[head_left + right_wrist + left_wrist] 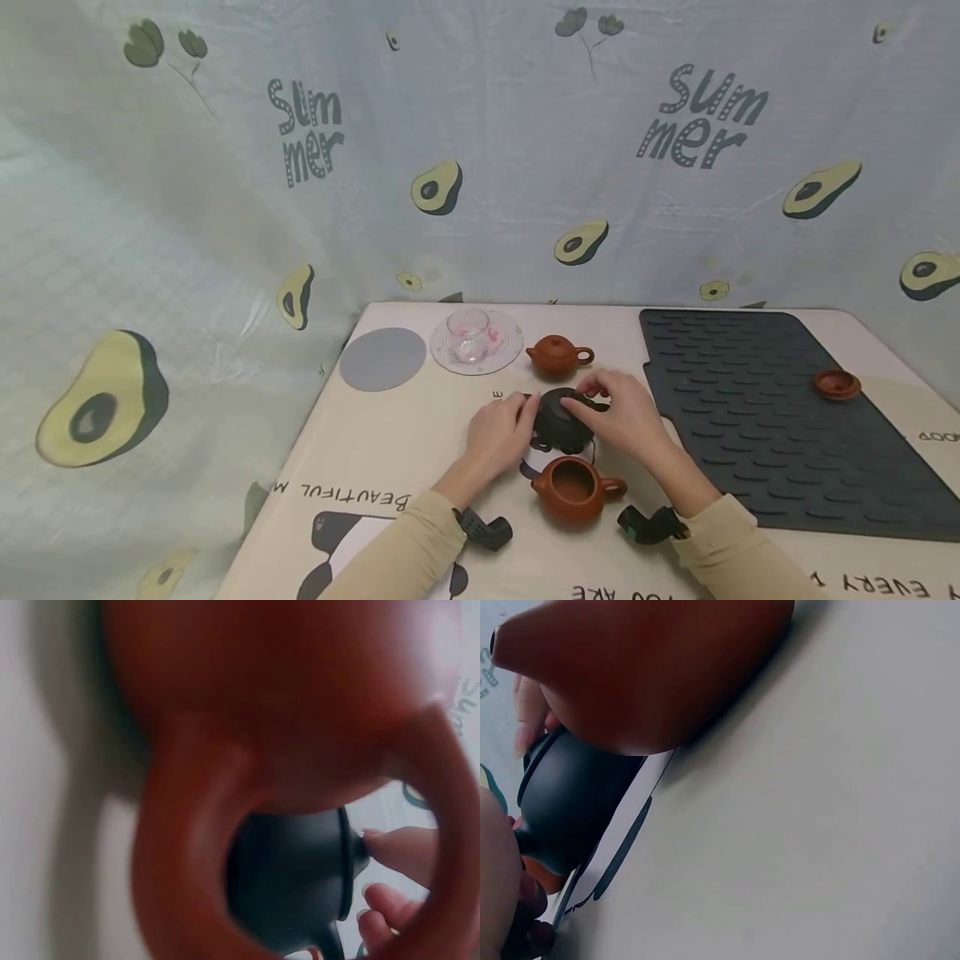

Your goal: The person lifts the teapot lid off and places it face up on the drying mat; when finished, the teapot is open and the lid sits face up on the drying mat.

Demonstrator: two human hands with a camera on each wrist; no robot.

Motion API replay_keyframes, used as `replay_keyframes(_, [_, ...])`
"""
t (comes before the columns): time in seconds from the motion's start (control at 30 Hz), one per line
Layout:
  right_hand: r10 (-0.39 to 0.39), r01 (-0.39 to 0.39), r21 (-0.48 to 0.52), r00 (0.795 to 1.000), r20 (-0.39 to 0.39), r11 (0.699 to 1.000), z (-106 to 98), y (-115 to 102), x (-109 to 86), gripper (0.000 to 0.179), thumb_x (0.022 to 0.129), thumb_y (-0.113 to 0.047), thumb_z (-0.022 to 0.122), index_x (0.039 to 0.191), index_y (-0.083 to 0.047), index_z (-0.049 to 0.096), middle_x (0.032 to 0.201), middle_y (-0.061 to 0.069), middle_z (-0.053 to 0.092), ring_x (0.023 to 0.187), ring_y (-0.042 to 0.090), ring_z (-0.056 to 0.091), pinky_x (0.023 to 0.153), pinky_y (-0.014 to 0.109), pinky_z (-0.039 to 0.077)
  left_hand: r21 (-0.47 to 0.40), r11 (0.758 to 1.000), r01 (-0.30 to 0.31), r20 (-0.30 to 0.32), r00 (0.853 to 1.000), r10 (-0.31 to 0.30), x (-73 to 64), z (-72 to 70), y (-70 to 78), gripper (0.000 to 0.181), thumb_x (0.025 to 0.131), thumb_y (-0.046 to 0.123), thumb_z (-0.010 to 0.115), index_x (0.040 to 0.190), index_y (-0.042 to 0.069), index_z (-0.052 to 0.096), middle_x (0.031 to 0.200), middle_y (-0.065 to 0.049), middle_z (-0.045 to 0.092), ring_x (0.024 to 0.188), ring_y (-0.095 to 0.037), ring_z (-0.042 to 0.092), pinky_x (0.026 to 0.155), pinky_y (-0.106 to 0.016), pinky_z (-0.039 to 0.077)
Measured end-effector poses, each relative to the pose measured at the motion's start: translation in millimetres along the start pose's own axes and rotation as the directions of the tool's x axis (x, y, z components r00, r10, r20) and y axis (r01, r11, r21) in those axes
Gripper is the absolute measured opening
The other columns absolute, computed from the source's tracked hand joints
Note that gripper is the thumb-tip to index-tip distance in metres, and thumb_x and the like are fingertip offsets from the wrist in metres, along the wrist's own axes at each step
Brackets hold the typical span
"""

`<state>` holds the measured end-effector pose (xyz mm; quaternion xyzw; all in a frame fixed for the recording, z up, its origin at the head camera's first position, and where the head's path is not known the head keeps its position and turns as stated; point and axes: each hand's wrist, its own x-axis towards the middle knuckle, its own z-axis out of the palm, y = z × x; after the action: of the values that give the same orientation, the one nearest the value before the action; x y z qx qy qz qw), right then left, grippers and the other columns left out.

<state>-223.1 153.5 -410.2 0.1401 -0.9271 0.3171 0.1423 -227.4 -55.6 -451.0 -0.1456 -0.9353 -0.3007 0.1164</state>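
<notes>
A black teapot with its lid on stands in the middle of the table, its spout to the left and its handle to the right. My left hand grips it at the spout side, with thumb and fingers around the spout. At the lid's knob is my right hand, the thumb tip right against the knob and the other fingers curled near the handle. Closer to me, between my forearms, sits a lidless reddish-brown teapot. It looms large in both wrist views and partly covers the black teapot there.
Behind the black teapot stands a small lidded brown teapot. To its left are a glass cup on a patterned round mat and a grey disc. A dark ribbed mat on the right carries a brown lid.
</notes>
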Motion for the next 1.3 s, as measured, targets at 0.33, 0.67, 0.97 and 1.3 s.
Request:
replay_keyframes(0.33, [-0.069, 0.064, -0.106, 0.996, -0.050, 0.992, 3.8, -3.7, -1.9, 0.025, 0.085, -0.035, 0.085, 0.093, -0.013, 0.078, 0.088, 0.000, 0.072, 0.094, 0.029, 0.064, 0.085, 0.048, 0.051, -0.021, 1.000, -0.007, -0.006, 1.000, 0.007, -2.5, 1.9, -0.5, 0.040, 0.109, 0.042, 0.046, 0.079, 0.019, 0.057, 0.063, 0.007, 0.050, 0.063, -0.015, 0.050, 0.058, -0.030, 0.036])
replay_keyframes(0.67, [-0.057, 0.046, -0.155, 0.996, -0.070, 0.987, 1.8, -4.4, -1.5, 0.029, 0.082, -0.040, 0.086, 0.093, -0.013, 0.081, 0.087, 0.000, 0.074, 0.100, 0.035, 0.061, 0.087, 0.052, 0.048, -0.030, 0.999, -0.013, -0.023, 1.000, 0.012, 2.4, 5.6, -0.4, 0.040, 0.108, 0.043, 0.048, 0.077, 0.019, 0.057, 0.061, 0.009, 0.049, 0.061, -0.014, 0.049, 0.057, -0.029, 0.035])
replay_keyframes(0.97, [-0.055, 0.050, -0.107, 0.998, -0.042, 0.993, 1.7, -4.7, 1.1, 0.017, 0.085, -0.027, 0.084, 0.096, -0.013, 0.082, 0.094, 0.003, 0.075, 0.103, 0.035, 0.061, 0.092, 0.054, 0.047, -0.062, 0.998, 0.012, -0.010, 1.000, -0.013, 2.5, 4.6, 1.4, 0.038, 0.109, 0.042, 0.045, 0.081, 0.020, 0.059, 0.064, 0.008, 0.050, 0.063, -0.015, 0.050, 0.058, -0.030, 0.035])
replay_keyframes(1.3, [-0.103, 0.101, -0.121, 0.994, -0.016, 0.988, 1.3, -5.7, 1.1, 0.013, 0.088, -0.016, 0.082, 0.099, -0.011, 0.081, 0.098, 0.008, 0.073, 0.103, 0.035, 0.062, 0.091, 0.054, 0.048, -0.097, 0.994, 0.046, 0.014, 0.999, -0.045, 3.9, 2.2, 2.8, 0.039, 0.109, 0.043, 0.044, 0.079, 0.021, 0.056, 0.066, 0.005, 0.050, 0.065, -0.017, 0.049, 0.060, -0.031, 0.034])
